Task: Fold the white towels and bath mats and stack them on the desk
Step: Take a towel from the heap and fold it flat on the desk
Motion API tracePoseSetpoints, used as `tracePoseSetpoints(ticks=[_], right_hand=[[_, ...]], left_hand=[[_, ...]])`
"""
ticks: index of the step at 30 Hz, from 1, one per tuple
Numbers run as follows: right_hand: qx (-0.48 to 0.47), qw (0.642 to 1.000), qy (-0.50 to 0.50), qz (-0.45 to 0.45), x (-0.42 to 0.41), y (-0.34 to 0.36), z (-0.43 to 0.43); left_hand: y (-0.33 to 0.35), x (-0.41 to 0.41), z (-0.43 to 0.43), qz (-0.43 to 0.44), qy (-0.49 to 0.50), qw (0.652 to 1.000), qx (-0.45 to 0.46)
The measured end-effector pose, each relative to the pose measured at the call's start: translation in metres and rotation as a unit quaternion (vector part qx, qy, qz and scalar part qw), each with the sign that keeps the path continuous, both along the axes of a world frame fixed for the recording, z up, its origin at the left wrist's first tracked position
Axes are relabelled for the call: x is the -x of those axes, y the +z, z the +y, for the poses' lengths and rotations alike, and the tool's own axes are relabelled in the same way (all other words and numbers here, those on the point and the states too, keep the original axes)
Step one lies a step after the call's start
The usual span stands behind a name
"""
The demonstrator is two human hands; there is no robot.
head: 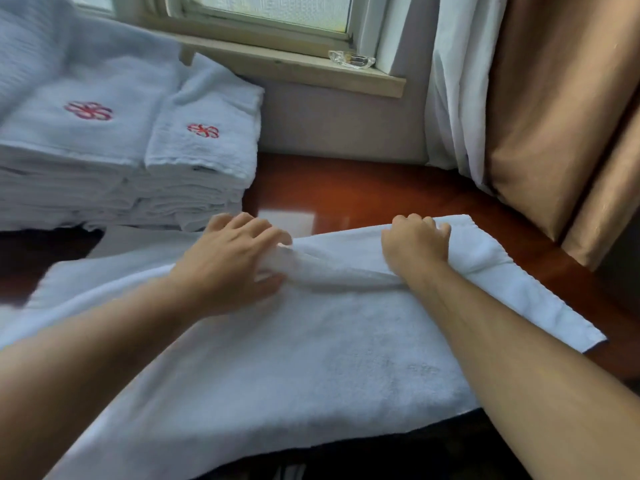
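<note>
White terry cloth along the near edge of the desk (381,188): one white towel (311,358), spread flat, its near part hanging over that edge. Left hand (235,258) on the towel's far half, fingers and thumb pinching up a ridge of cloth. Right hand (415,244) near the towel's far right corner, fingers curled over the far hem and gripping it. Hands apart, with the raised ridge running between them.

At the desk's far left corner, two stacks of folded towels side by side and touching: larger stack (69,150) at the left, smaller stack (204,157) at the right, each topped with a red flower emblem (89,110). Just beyond the left hand, a pale patch (287,221) on the wood, paper or glare, hard to tell. At the far right corner, a sheer curtain (457,98) and a brown curtain (554,116) hanging down to the desk. Above the far edge, a window sill (294,69) bearing a glass dish (351,59).
</note>
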State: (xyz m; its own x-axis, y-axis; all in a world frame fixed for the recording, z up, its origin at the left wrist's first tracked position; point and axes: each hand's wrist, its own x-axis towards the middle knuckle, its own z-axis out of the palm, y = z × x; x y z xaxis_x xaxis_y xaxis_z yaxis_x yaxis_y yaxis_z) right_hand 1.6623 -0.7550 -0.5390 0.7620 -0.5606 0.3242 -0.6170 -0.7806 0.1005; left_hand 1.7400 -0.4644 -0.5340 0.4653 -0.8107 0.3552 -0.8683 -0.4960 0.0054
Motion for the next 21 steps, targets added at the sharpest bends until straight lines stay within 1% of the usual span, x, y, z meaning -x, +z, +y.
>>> tracePoseSetpoints(ticks=[1,2,3,4,6,7,9,10,11,12,13,15,16,17,19,21], right_hand=[[-0.019,0.998,0.048,-0.034,-0.003,0.001,0.015],[-0.063,0.990,0.104,-0.070,-0.006,0.001,0.034],[-0.126,0.976,0.154,-0.094,-0.009,0.002,0.055],[-0.191,0.958,0.189,-0.102,-0.013,0.003,0.076],[-0.272,0.928,0.246,-0.069,-0.022,0.007,0.116],[-0.285,0.922,0.259,-0.047,-0.025,0.009,0.128],[-0.291,0.915,0.280,-0.022,-0.035,0.013,0.156],[-0.291,0.914,0.282,-0.017,-0.041,0.014,0.166],[-0.294,0.915,0.277,-0.011,-0.045,0.015,0.173],[-0.296,0.917,0.269,-0.003,-0.050,0.013,0.178],[-0.293,0.921,0.256,0.011,-0.052,0.011,0.182],[-0.272,0.933,0.234,0.033,-0.054,0.004,0.187],[-0.263,0.935,0.237,0.036,-0.054,0.001,0.188],[-0.262,0.931,0.252,0.034,-0.054,-0.002,0.190],[-0.287,0.909,0.303,0.022,-0.053,-0.005,0.191],[-0.307,0.891,0.333,0.008,-0.050,-0.004,0.190]], left_hand=[[0.001,-0.002,0.021,0.004,0.016,0.999,0.031],[0.000,-0.004,0.041,0.012,0.045,0.997,0.057],[-0.002,-0.005,0.062,0.029,0.085,0.993,0.074],[-0.004,-0.007,0.081,0.051,0.132,0.987,0.082],[-0.011,-0.010,0.115,0.093,0.235,0.965,0.072],[-0.015,-0.011,0.124,0.115,0.285,0.949,0.064],[-0.019,-0.012,0.148,0.158,0.390,0.906,0.048],[-0.021,-0.013,0.156,0.178,0.426,0.886,0.043],[-0.023,-0.015,0.161,0.191,0.443,0.875,0.040],[-0.025,-0.016,0.164,0.198,0.442,0.874,0.040],[-0.027,-0.017,0.166,0.198,0.427,0.881,0.045],[-0.028,-0.022,0.166,0.215,0.379,0.897,0.079],[-0.026,-0.026,0.166,0.243,0.355,0.897,0.105],[-0.022,-0.030,0.165,0.284,0.338,0.886,0.139],[-0.012,-0.040,0.161,0.357,0.328,0.848,0.213],[-0.002,-0.050,0.156,0.384,0.347,0.823,0.236]])
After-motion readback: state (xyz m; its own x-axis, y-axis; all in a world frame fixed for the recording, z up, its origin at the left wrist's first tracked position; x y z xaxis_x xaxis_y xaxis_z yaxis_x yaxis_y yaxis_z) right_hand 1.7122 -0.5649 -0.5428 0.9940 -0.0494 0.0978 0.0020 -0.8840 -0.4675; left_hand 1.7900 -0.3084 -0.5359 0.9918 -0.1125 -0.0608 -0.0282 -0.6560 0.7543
